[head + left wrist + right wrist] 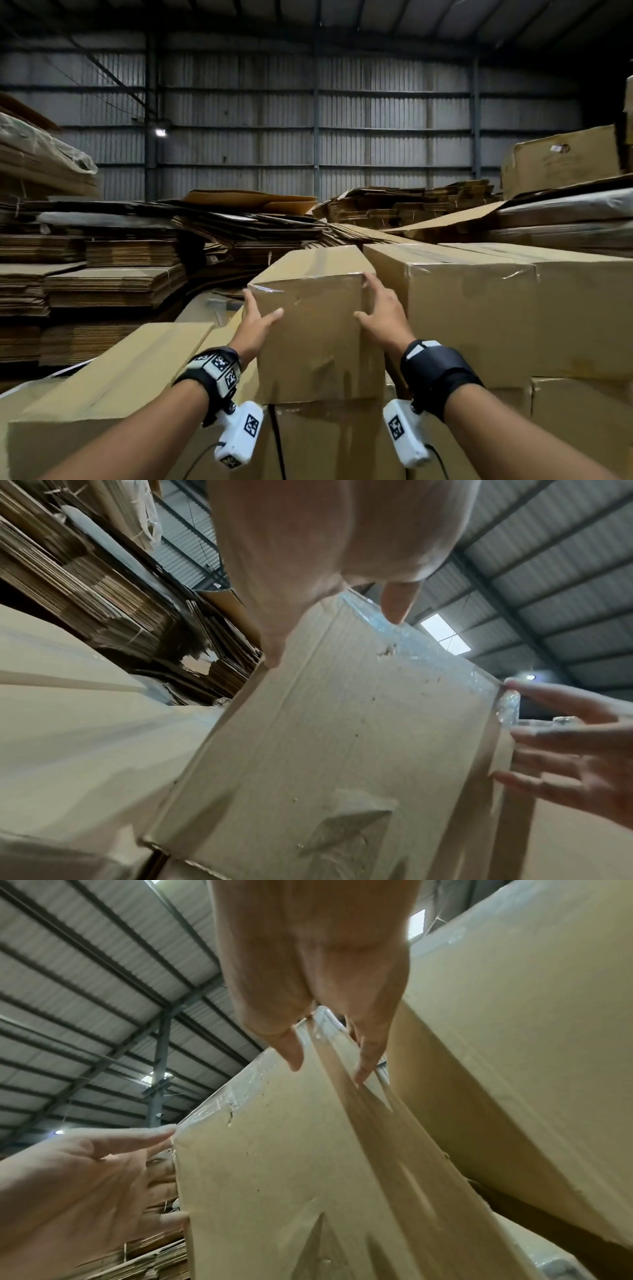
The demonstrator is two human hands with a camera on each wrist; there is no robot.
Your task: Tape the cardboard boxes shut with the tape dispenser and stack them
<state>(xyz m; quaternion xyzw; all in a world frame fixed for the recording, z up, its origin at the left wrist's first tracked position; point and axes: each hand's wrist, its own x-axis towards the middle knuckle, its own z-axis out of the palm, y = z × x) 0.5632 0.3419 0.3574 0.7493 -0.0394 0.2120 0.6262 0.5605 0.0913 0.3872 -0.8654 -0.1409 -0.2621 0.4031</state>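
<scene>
A small taped cardboard box (pixel 315 329) stands on top of a lower box (pixel 329 438), squeezed beside a large taped box (pixel 479 308) on its right. My left hand (pixel 255 320) presses its left side with straight fingers, thumb on the near face. My right hand (pixel 380 315) lies flat against its right side, fingers in the gap to the large box. Clear tape (pixel 428 642) shines along its top edge. In the wrist views the box (pixel 359 737) (pixel 274 1177) fills the frame between the left hand (pixel 78 1183) and right hand (pixel 575 750). No tape dispenser is in view.
A long pale box (pixel 113 387) lies low at the left. Stacks of flattened cardboard (pixel 113 284) fill the left and back. More cartons (pixel 561 161) are piled at the far right, before a corrugated metal wall (pixel 394 120).
</scene>
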